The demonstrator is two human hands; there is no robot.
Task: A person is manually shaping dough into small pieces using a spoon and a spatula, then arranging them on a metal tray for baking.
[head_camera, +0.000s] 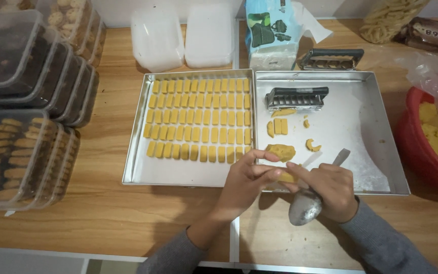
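My left hand [247, 181] pinches a small yellow dough piece [287, 177] at the near edge of the right metal tray [376, 167]. My right hand [330, 189] grips a metal spoon [306, 205], bowl toward me, handle pointing over the tray, and also touches that dough piece. A lump of yellow dough [281, 151] lies just beyond my fingers. The left metal tray [135, 162] holds several rows of cut yellow dough bars [198, 119].
A black-handled dough cutter [296, 97] rests in the right tray, another [331, 59] behind it. A red bowl of dough [434, 137] stands at right. Stacked plastic boxes of cookies [24, 152] fill the left. White containers [183, 38] and a tissue pack [272, 33] stand behind.
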